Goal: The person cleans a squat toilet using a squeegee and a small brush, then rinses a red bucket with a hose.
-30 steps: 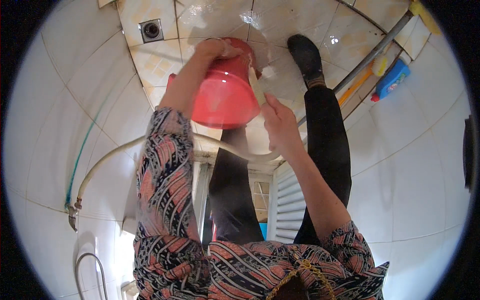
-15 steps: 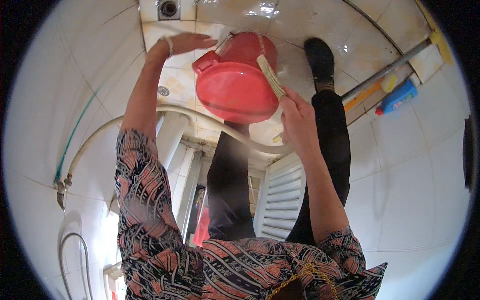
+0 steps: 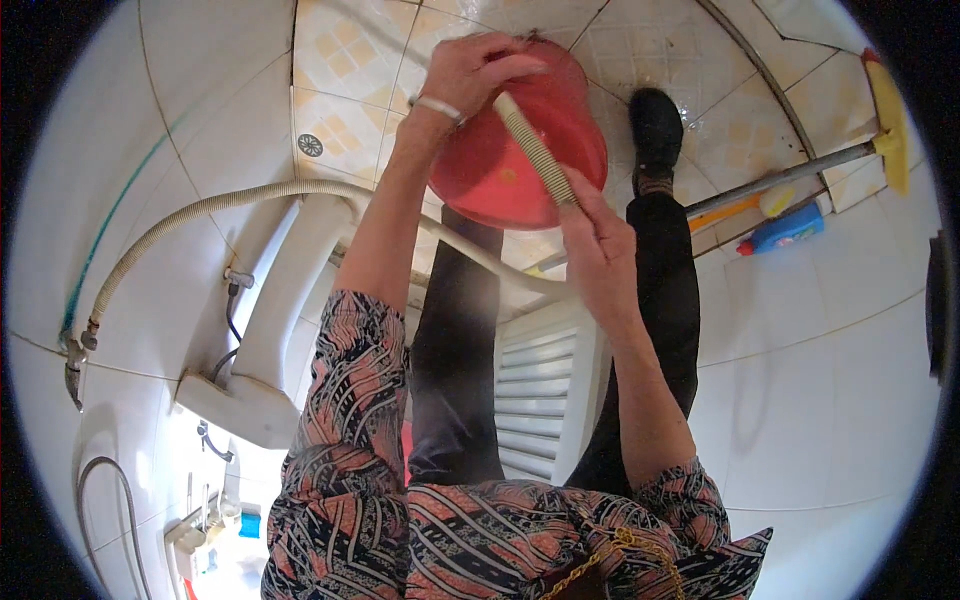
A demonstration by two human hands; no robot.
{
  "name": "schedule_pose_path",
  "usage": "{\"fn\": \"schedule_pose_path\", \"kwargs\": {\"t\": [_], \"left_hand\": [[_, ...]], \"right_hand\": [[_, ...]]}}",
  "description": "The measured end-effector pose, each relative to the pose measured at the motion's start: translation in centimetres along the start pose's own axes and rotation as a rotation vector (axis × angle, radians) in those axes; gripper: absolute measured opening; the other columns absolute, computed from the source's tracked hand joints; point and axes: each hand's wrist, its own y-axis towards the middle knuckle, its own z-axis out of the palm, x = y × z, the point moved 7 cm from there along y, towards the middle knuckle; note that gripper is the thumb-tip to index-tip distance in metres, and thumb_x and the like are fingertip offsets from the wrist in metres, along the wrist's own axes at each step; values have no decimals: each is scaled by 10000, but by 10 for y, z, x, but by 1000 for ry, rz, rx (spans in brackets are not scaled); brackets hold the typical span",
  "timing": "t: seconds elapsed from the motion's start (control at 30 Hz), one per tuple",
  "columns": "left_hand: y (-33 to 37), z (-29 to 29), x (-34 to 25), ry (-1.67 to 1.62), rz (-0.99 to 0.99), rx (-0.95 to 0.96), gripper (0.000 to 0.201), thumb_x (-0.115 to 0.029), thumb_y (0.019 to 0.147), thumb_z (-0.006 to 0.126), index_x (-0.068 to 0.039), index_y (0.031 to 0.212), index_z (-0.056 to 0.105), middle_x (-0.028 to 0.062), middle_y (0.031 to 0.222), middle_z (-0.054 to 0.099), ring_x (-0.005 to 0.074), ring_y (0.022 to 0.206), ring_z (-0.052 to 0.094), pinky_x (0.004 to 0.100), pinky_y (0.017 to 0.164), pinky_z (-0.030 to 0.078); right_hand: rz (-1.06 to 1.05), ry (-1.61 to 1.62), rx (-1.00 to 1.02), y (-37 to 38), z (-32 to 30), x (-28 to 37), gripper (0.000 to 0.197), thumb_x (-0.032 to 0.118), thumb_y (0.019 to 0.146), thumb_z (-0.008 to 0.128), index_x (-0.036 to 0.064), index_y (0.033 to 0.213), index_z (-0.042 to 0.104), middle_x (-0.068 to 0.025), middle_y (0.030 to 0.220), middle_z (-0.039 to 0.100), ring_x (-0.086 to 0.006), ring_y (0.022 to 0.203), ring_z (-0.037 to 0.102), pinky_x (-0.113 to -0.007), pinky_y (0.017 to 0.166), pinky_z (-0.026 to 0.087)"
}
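Note:
A red plastic container (image 3: pixel 490 165) with a wide, rounded shape sits in front of my legs on the tiled floor. My left hand (image 3: pixel 475 80) is over its far left part, with fingers and thumb stretched out and apart. Whether the fingertips touch the plastic I cannot tell. In my right hand (image 3: pixel 602 255) is the end of a cream ribbed hose (image 3: pixel 532 148), which points up and left over the container, close to my left fingers. From behind that hand the hose loops left to a tap (image 3: pixel 75 370) on the wall.
A grey pole with a yellow head (image 3: pixel 885 135) leans along the right wall, beside a blue bottle with a red cap (image 3: pixel 785 232). My black shoe (image 3: pixel 655 125) is right of the container. A white basin (image 3: pixel 240 405) and a round floor drain (image 3: pixel 310 145) are at left.
My left hand has moved right, from beside the container to over it. The container shows a different face, its lid-like front no longer distinct. The view has shifted left, bringing the basin into sight.

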Motion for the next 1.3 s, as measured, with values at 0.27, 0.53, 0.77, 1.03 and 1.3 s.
{"fn": "schedule_pose_path", "kwargs": {"t": [0.27, 0.53, 0.77, 1.03, 1.3], "left_hand": [[-63, -19, 40, 133, 17, -402, 421, -298, 723, 524, -22, 1034, 460, 158, 974, 495, 291, 899, 466, 314, 786, 359], [-77, -12, 28, -76, 63, -437, 346, -201, 608, 666, -20, 883, 559, 82, 813, 498, 163, 769, 482, 247, 672, 397], [-82, 27, -28, 120, 324, -282, 415, -261, 547, 687, -79, 902, 574, 69, 912, 514, 226, 914, 448, 314, 752, 376], [-59, 92, -41, 347, 458, 153, 360, -249, 742, 484, -137, 1083, 445, -8, 1211, 349, 253, 1160, 227, 415, 951, 131], [20, 177, 154, 378, -234, 448, 698, -542, 667, 436, -97, 1190, 312, 163, 1256, 219, 307, 1170, 179, 374, 934, 203]], "right_hand": [[122, 283, -105, 6, -18, -2, 316, 111, 797, 412, 69, 1110, 426, 79, 483, 306, -1, 376, 256, -160, 340, 232], [140, 306, -237, 4, -32, 7, 268, 156, 805, 441, 51, 1051, 461, 72, 510, 350, -2, 383, 281, -148, 337, 228], [-37, -432, -281, 9, -86, 31, 281, 150, 794, 420, 2, 1032, 438, -85, 699, 502, -155, 535, 476, -268, 475, 398], [-132, -987, -64, 24, -74, 40, 445, 221, 740, 507, 87, 1136, 356, -218, 848, 520, -349, 737, 516, -387, 610, 412], [44, -1092, 70, 29, -77, -26, 410, 169, 679, 579, 41, 1042, 438, -176, 764, 528, -297, 716, 518, -337, 627, 403]]}}
